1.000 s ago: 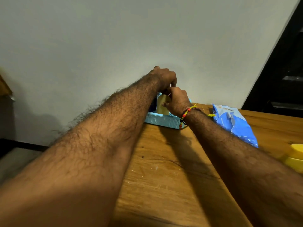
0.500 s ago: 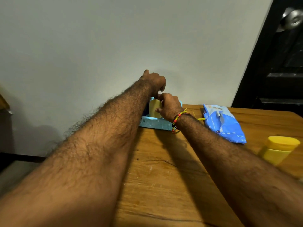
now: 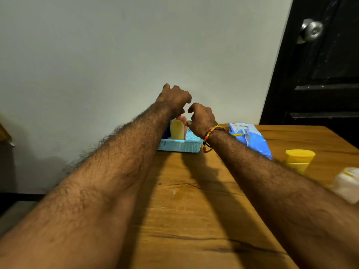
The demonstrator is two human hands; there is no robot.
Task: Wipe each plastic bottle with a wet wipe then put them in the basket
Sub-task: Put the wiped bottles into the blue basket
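A pale blurred object (image 3: 347,183) lies nearest on my wooden table (image 3: 194,210), then a yellow bottle (image 3: 299,160) and the blue wipes pack (image 3: 250,138). My left hand (image 3: 173,99) and right hand (image 3: 201,118) hover loosely curled, holding nothing, above the blue basket (image 3: 179,146), where a yellow bottle stands upright (image 3: 177,130).

One light blue perforated basket (image 3: 179,146) sits on the single wooden bench (image 3: 194,210). One pale yellow bottle (image 3: 177,130) stands upright inside it; darker and pinkish shapes beside it are too hidden to count. One blue wet-wipe pack (image 3: 250,139) lies on the bench. One yellow-capped bottle (image 3: 299,160) stands outside the basket, and one blurred whitish item (image 3: 347,184) sits at the right edge.
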